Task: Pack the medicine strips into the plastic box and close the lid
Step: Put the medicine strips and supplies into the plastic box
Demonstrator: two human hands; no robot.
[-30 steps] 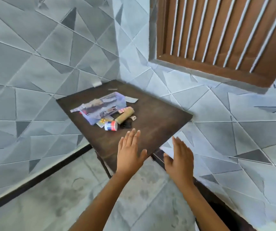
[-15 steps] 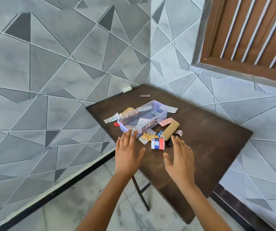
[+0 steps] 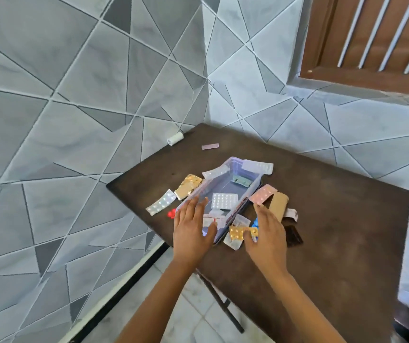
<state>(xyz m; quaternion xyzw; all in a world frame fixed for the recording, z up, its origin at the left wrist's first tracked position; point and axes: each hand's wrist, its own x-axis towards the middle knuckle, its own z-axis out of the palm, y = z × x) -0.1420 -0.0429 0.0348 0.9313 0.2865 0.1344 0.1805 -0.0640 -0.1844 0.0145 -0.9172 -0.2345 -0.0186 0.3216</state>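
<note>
A clear plastic box (image 3: pixel 231 165) lies open on the dark wooden table (image 3: pixel 334 219), with a silver strip (image 3: pixel 224 200) and a green strip (image 3: pixel 241 180) inside it. Around it lie a gold strip (image 3: pixel 188 186), a silver strip (image 3: pixel 160 205), a white strip (image 3: pixel 259 166), a pink strip (image 3: pixel 263 194) and an orange strip (image 3: pixel 238 232). My left hand (image 3: pixel 192 230) hovers open over the box's near left corner. My right hand (image 3: pixel 267 231) hovers open just right of the box, over the strips there. No lid can be told apart.
A tan roll (image 3: pixel 278 203) and a dark packet (image 3: pixel 293 235) lie right of the box. A white roll (image 3: pixel 175 138) and a small pink strip (image 3: pixel 210 146) sit near the far table corner by the tiled wall. A red bit (image 3: pixel 171 214) lies left of the box.
The view has closed in on the table. Both hands have moved forward from the table's near edge to the box, left hand over its corner, right hand over the strips beside it.
</note>
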